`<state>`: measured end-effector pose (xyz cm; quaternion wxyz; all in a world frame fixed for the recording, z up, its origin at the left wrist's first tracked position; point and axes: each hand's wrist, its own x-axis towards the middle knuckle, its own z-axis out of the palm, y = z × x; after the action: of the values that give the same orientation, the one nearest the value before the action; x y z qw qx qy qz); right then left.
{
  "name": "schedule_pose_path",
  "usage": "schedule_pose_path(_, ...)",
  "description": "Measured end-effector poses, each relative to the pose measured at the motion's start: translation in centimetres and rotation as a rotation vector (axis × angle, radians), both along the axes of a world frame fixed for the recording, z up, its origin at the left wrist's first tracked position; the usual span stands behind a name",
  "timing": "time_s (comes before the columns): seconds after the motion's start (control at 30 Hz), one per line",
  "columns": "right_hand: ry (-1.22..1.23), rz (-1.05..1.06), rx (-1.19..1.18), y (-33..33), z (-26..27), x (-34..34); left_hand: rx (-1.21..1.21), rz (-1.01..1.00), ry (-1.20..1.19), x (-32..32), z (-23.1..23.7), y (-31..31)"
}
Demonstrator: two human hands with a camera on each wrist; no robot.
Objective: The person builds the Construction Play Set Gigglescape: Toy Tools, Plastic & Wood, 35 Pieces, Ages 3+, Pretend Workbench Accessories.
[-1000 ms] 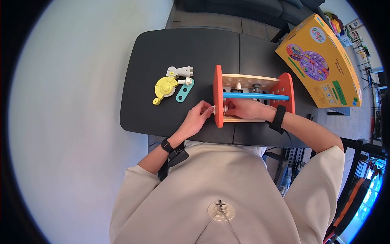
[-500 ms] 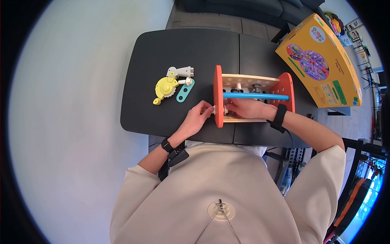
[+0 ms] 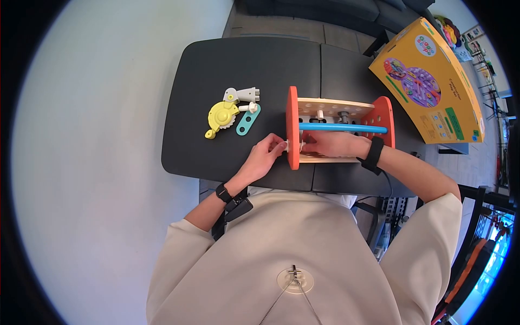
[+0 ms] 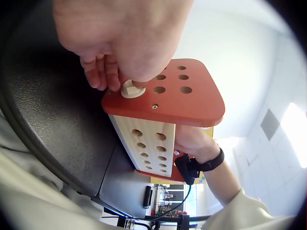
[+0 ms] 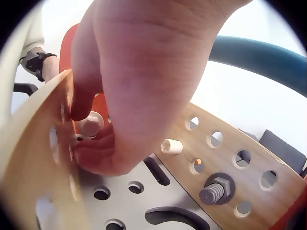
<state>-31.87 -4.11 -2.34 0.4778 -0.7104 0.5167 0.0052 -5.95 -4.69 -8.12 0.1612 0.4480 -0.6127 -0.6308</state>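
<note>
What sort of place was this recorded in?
Probably a living room in a home: a dark sofa stands beyond the table, and a yellow box labelled "Construction Play Set" and a wooden toy workbench with red ends suggest a play area.

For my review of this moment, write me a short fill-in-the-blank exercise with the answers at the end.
1. The left hand pinches a white hexagonal piece at the ____ face of the red end panel.
2. The right hand reaches into the toy toolbox, whose long handle rod is coloured ____.
3. Beside the flat teal strip lies a toy saw whose rounded body is ____.
4. The threaded bolt in the wooden side panel is coloured ____.

Missing words: outer; blue; yellow; grey.
</note>
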Motion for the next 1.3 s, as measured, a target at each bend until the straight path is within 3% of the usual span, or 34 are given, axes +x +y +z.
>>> schedule_pose_path(0.07,0.020,-0.161,0.120,-0.1,1.4,0.3,-0.006,-0.004,-0.002,0.0,0.1,0.0)
schedule_pose_path(0.4,0.086,-0.001,-0.041,0.2,1.2,0.6,-0.007,-0.015,-0.016,0.0,0.0,-0.1)
schedule_pose_path(0.5,0.076,-0.131,0.123,0.0,2.6,1.0,-0.006,-0.010,-0.009,0.0,-0.1,0.0)
schedule_pose_path(0.7,0.021,-0.021,-0.106,0.6,0.5,0.8,0.003,-0.012,-0.017,0.0,0.2,-0.1)
schedule_pose_path(0.8,0.075,-0.091,0.001,0.0,2.5,1.2,0.007,-0.016,-0.017,0.0,0.2,-0.1)
schedule_pose_path(0.87,0.007,-0.256,0.172,0.1,3.7,1.6,0.011,-0.019,-0.013,0.0,0.1,-0.1)
schedule_pose_path(0.9,0.007,-0.256,0.172,0.2,3.5,1.6,0.009,-0.018,-0.014,0.0,0.1,-0.1)
schedule_pose_path(0.97,0.040,-0.029,-0.059,0.5,2.3,1.5,0.008,-0.018,-0.014,0.0,0.0,-0.1)
schedule_pose_path(1.1,0.054,-0.044,-0.098,0.2,1.5,1.1,0.004,-0.013,-0.014,0.1,-0.5,-0.1)
schedule_pose_path(1.2,0.032,-0.188,0.087,0.1,3.1,1.6,0.003,-0.013,-0.011,0.1,-0.3,-0.1)
schedule_pose_path(1.3,-0.013,-0.019,-0.059,0.4,1.2,1.3,0.004,-0.021,-0.013,0.1,-0.2,-0.2)
